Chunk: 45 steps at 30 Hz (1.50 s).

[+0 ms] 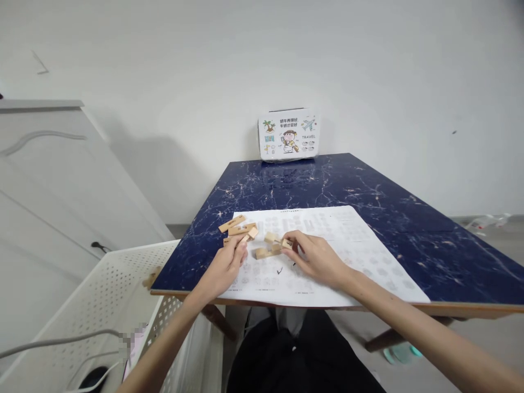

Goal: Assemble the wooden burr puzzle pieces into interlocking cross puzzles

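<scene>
My left hand [228, 263] is closed on a light wooden puzzle piece [252, 233], held tilted over the left side of a printed sheet [352, 262]. To the right, my right hand [313, 254] pinches another wooden puzzle piece [287, 244] with a dark mark on its end. Between the hands lies a notched wooden piece [266, 253] on the sheet, close to the right fingertips; whether they touch, I cannot tell. Several flat notched wooden pieces [242, 228] rest just beyond my left hand, partly hidden by it.
The sheet lies on a dark blue marbled table [262, 191]. A white printed case [289, 135] stands at the table's far edge against the wall. At left, a white perforated basket [110, 284] holds cables and other items, beside a white cabinet [61, 180].
</scene>
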{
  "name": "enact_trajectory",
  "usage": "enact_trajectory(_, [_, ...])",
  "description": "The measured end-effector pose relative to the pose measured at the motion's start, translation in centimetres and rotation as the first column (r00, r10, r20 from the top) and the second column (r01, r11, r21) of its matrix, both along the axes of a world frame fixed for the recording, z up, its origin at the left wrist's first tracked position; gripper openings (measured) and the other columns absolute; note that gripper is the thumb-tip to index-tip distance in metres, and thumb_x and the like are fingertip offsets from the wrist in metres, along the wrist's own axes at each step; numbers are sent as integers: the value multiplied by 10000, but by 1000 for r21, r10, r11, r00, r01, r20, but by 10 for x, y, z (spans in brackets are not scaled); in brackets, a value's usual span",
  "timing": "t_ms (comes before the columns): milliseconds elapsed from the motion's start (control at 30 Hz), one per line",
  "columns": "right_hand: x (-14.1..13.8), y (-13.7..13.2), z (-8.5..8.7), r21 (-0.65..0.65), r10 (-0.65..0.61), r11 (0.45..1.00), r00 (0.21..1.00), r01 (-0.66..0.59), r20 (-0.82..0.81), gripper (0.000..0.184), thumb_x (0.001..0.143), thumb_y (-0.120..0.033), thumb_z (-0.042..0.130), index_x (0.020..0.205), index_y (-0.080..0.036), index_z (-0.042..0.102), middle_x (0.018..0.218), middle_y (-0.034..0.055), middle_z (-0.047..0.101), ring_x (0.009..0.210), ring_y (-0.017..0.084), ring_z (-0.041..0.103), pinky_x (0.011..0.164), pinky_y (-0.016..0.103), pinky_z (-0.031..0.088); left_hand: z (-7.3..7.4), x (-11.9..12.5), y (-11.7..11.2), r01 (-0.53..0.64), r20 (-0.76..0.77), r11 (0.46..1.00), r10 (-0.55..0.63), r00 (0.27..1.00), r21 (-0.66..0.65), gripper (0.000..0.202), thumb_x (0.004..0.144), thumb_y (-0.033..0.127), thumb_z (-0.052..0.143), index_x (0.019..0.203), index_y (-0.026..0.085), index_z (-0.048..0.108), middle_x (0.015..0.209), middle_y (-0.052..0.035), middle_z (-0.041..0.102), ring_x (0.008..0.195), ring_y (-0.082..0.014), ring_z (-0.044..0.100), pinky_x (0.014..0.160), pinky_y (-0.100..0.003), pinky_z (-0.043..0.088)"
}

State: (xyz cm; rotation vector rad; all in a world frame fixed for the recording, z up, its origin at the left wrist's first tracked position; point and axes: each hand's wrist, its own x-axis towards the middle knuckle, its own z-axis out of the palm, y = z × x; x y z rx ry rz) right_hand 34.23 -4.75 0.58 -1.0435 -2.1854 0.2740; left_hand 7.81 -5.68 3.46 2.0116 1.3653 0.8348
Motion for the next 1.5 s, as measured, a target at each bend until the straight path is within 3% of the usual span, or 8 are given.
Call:
enact_trajectory(233, [1, 0, -1, 44, 7, 999, 1000, -8, 7, 201, 1066, -392, 473, 1144, -221, 542, 829, 38, 701, 657, 203, 645, 596, 293, 430, -6, -1, 1, -38, 55, 999, 39, 998, -8, 354, 1062, 506, 316, 955, 215, 486, 716, 36, 481, 649, -151, 484, 655, -284, 399])
enact_trajectory(700, [1, 0, -2, 66, 5, 998, 1000, -6, 25, 212, 1068, -398, 470, 1144, -217, 550, 827, 35, 694, 652, 199, 633, 617, 303, 434, -1, 0, -2, -53, 10, 999, 52, 999, 9, 353, 1063, 467, 340, 846, 220, 469, 692, 42, 502, 657, -147, 498, 690, -282, 386])
enact_trajectory(867, [2, -1, -1, 41, 18, 999, 1000, -19, 20, 203, 1067, -380, 471, 1158, -213, 542, 824, 33, 683, 647, 195, 625, 607, 300, 427, -5, -1, 0, -7, 163, 997, 20, 986, -78, 354, 1052, 521, 367, 937, 213, 497, 796, 22, 521, 696, -138, 488, 656, -265, 406])
enact_trajectory(1033, [0, -4, 7, -17, 59, 998, 996, -60, -61, 199, 1067, -370, 473, 1173, -221, 551, 856, 40, 692, 691, 193, 638, 641, 301, 463, 4, 3, -8, 94, 322, 980, -33, 946, -178, 363, 1039, 539, 423, 1015, 192, 522, 872, 6, 545, 587, -91, 362, 565, -260, 317])
enact_trajectory(1133, [-5, -9, 16, -67, 94, 992, 985, -104, -148, 197, 1063, -378, 489, 1172, -233, 564, 902, 45, 699, 737, 195, 648, 657, 298, 482, 13, 10, -16, 179, 424, 963, -80, 902, -199, 353, 1036, 509, 472, 1005, 169, 561, 895, -24, 577, 590, -88, 368, 583, -278, 307])
enact_trajectory(1233, [-9, -16, 24, -102, 107, 986, 968, -133, -227, 198, 1055, -374, 511, 1185, -239, 572, 933, 49, 705, 772, 200, 656, 664, 300, 491, 21, 17, -21, 264, 577, 937, -87, 812, -229, 327, 1021, 478, 536, 1022, 155, 588, 905, -44, 582, 609, -91, 392, 589, -281, 292])
enact_trajectory(1400, [-12, -21, 28, -183, 63, 971, 899, -156, -433, 173, 1048, -345, 539, 1176, -233, 575, 856, 18, 693, 753, 184, 657, 746, 329, 513, 24, 23, -26, 379, 787, 853, 57, 614, -358, 286, 1003, 434, 587, 1023, 149, 594, 805, -13, 511, 564, -70, 336, 563, -256, 245])
enact_trajectory(1500, [-17, -21, 30, -228, 53, 949, 824, -218, -564, 177, 1052, -367, 532, 1150, -224, 566, 821, 6, 665, 718, 169, 654, 730, 324, 526, 22, 25, -27, 447, 819, 784, 131, 559, -430, 266, 997, 413, 603, 986, 148, 591, 733, 36, 391, 538, -60, 240, 537, -235, 225])
